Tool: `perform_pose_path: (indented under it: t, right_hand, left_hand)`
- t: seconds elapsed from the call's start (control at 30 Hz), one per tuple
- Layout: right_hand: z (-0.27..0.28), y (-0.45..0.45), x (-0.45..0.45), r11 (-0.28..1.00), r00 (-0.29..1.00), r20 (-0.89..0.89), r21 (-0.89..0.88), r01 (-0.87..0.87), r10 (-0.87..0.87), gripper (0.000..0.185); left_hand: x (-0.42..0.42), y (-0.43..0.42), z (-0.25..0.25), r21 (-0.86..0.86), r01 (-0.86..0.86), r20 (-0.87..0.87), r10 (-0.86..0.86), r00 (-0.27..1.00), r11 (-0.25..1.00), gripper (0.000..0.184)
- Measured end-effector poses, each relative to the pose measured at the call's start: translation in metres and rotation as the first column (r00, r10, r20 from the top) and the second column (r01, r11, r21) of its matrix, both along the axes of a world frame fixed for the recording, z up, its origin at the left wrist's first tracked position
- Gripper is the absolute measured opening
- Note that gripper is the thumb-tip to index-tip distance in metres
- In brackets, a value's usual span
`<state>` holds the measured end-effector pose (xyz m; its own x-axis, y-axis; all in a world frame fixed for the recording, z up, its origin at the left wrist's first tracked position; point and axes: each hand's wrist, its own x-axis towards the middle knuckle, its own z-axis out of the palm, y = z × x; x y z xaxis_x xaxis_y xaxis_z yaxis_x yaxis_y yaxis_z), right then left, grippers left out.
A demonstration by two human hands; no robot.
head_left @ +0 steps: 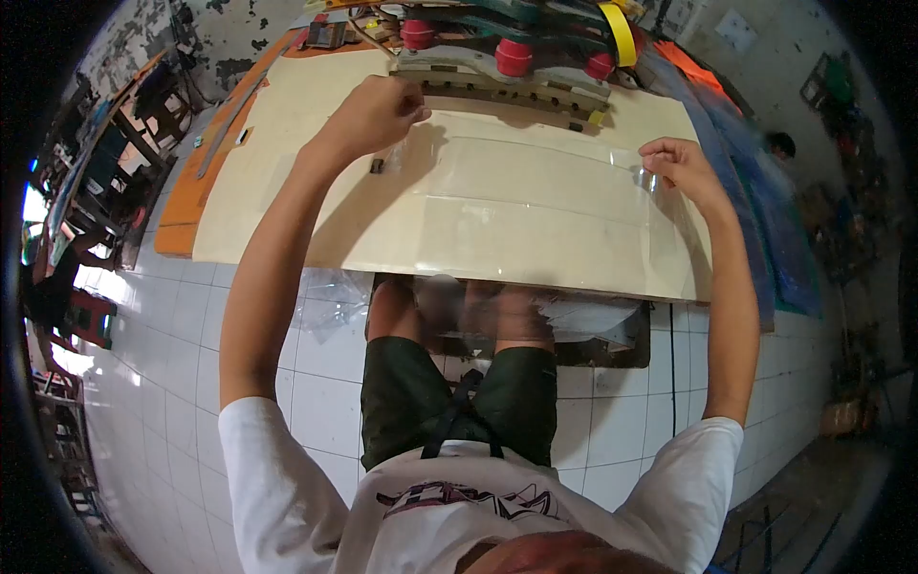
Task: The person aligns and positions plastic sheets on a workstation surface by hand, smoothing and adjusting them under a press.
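Note:
A clear plastic sheet (535, 206) lies spread over the cream table surface, with fold lines running across it and glare near its right end. At its upper left, my left hand (382, 110) is closed, fingers pinched on what looks like the sheet's edge; the fingertips are partly hidden. My right hand (685, 172) pinches the sheet's upper right corner between thumb and fingers, and the plastic bends up there. A small dark piece (377, 165) sits on the table just below my left hand.
At the table's far edge stands a machine (507, 81) with red knobs and a roll of yellow tape (620, 34). A metal ruler (225, 134) lies along the left side of the cream tabletop (287, 225). Loose clear plastic (335, 298) hangs below the front edge. Another person (781, 145) is at the right.

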<state>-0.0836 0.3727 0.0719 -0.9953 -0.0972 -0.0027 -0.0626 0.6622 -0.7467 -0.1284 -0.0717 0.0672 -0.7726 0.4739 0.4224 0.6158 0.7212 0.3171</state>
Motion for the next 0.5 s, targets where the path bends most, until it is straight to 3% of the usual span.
perform_pose_path:
  t: [0.07, 0.13, 0.2, 0.27, 0.33, 0.37, 0.4, 0.43, 0.47, 0.5]
  right_hand:
    - [0.005, 0.003, 0.012, 1.000, 0.999, -0.017, -0.010, -0.030, 0.030, 0.019]
    - [0.026, 0.001, 0.039, 0.963, 0.966, -0.073, -0.091, -0.254, 0.248, 0.027]
    - [0.047, 0.006, 0.071, 0.808, 0.835, -0.004, -0.248, -0.534, 0.550, 0.033]
    - [0.057, -0.016, 0.099, 0.623, 0.694, -0.001, -0.440, -0.647, 0.720, 0.033]
    - [0.064, -0.065, 0.128, 0.793, 0.817, -0.128, -0.196, -0.577, 0.562, 0.027]
    - [0.060, -0.092, 0.126, 0.792, 0.682, -0.411, 0.223, -0.569, 0.605, 0.029]
    - [0.057, -0.112, 0.124, 0.724, 0.429, -0.584, 0.585, -0.366, 0.689, 0.033]
    - [0.053, -0.118, 0.130, 0.721, 0.429, -0.581, 0.588, -0.367, 0.692, 0.033]
    - [0.048, -0.122, 0.141, 0.743, 0.506, -0.555, 0.580, -0.333, 0.660, 0.038]
    - [0.046, -0.127, 0.140, 0.748, 0.476, -0.588, 0.595, -0.294, 0.655, 0.040]
  left_hand:
    - [0.013, -0.003, 0.009, 0.049, 0.030, 0.046, -0.033, 0.998, 0.998, 0.016]
    - [0.033, -0.005, 0.020, 0.107, 0.078, 0.019, -0.080, 0.997, 0.991, 0.012]
    - [0.057, -0.007, 0.031, 0.167, 0.118, -0.027, -0.115, 0.993, 0.979, 0.008]
    - [0.078, 0.001, 0.043, 0.249, 0.336, -0.252, -0.274, 0.928, 0.908, 0.007]
    - [0.095, 0.014, 0.055, 0.193, 0.395, -0.311, -0.326, 0.893, 0.898, 0.009]
    - [0.100, 0.023, 0.060, 0.125, 0.453, -0.373, -0.381, 0.846, 0.883, 0.011]
    - [0.104, 0.033, 0.062, 0.117, 0.490, -0.386, -0.415, 0.824, 0.864, 0.011]
    - [0.107, 0.042, 0.064, 0.107, 0.526, -0.400, -0.448, 0.800, 0.844, 0.011]
    - [0.106, 0.048, 0.066, 0.033, 0.517, -0.434, -0.453, 0.778, 0.855, 0.010]
    - [0.104, 0.054, 0.066, 0.036, 0.515, -0.436, -0.451, 0.779, 0.856, 0.010]
